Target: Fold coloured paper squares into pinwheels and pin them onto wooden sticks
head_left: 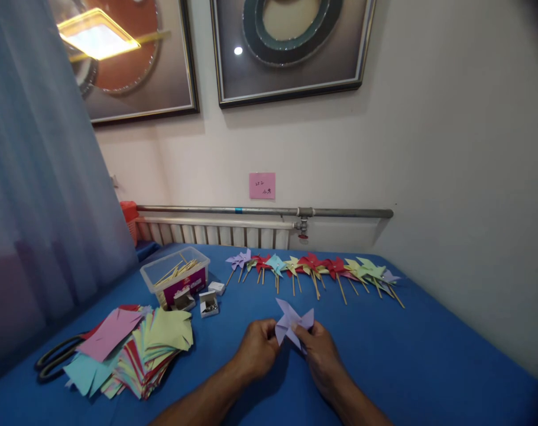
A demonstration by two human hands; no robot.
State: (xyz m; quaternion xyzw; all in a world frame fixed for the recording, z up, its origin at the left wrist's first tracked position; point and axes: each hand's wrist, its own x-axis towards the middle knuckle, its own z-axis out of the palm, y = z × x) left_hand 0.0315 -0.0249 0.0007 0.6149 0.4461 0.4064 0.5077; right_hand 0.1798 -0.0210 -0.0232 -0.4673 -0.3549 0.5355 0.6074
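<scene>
A lilac paper pinwheel (pixel 287 319) is held between my two hands over the blue cloth, its blades folded in toward the centre. My left hand (pixel 259 346) pinches its left edge with thumb and fingers. On the right side, my right hand (pixel 321 355) grips the pinwheel, the thumb pressed near its middle and the fingers behind it. Whether a stick is attached to this pinwheel cannot be made out. Beyond my hands, finished-looking pinwheels on sticks (pixel 311 262) lie in a row in red, blue, green, yellow and lilac.
At the left stands a clear plastic tub (pixel 175 275) of wooden sticks. Beside it are small white boxes, one open box (pixel 209 305) holding metal pins. Cut paper sheets (pixel 156 346) are piled nearer, over scissors (pixel 58 357). A pipe (pixel 216 210) runs along the wall.
</scene>
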